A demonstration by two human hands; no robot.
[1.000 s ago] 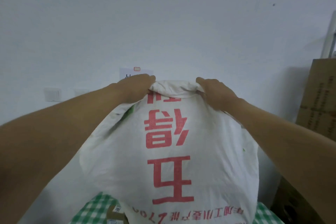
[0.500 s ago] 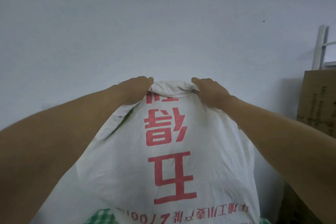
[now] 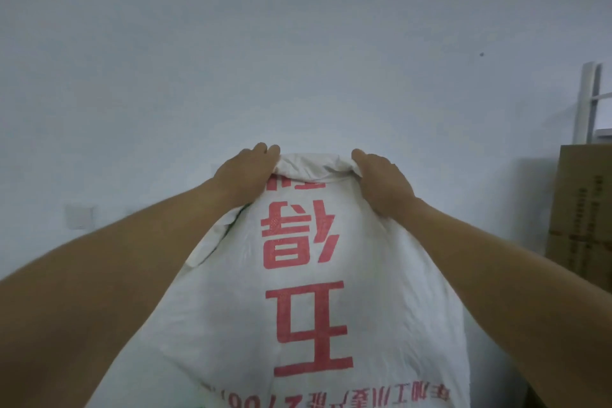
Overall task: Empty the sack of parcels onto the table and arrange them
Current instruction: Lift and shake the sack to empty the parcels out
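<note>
Here, sack [image 3: 331, 291]: white, red print upside down, held up before the wall [image 3: 298, 43].
Left hand [image 3: 246, 172]: fingers curled, gripping top edge.
Right hand [image 3: 384, 182]: same, gripping top edge.

Matt woven-plastic sack [image 3: 331, 291]; matt cardboard box [image 3: 586, 219].

There is one big white sack [image 3: 331, 291] with red writing on it. Two hands hold its top: one left hand [image 3: 246, 172] and one right hand [image 3: 381, 182]. One brown cardboard box [image 3: 583, 219] stands at the right. One white wall switch [image 3: 79, 216] is on the wall.
</note>
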